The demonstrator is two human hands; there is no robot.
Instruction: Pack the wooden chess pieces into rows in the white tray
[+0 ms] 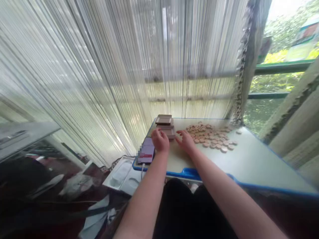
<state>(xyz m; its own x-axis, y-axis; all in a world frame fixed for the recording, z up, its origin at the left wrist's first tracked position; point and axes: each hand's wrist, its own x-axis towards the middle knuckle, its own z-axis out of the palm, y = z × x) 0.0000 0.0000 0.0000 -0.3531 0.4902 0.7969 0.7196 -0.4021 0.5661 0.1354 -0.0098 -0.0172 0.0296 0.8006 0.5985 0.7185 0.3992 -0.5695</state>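
Observation:
A shallow open box (pixel 169 132) with pale inner walls lies near the far left part of the table. My left hand (pixel 160 140) is at its near left corner, fingers curled in; whether they pinch anything is hidden. To the right of the box, my right hand (pixel 186 140) has thumb and fingers apart, with nothing visible between them. Just behind stands a second shallow tray-like box (pixel 163 119) with a darker rim. Many small round pinkish-tan discs (pixel 211 136) are spread loosely to the right of my right hand.
The pale table (pixel 251 159) has a blue edge. A phone (pixel 147 151) with a lit screen and white cable lies at its left edge. Stringy curtains (pixel 149 66) hang behind. Lower left, a white box (pixel 119 172) and clutter lie below table height.

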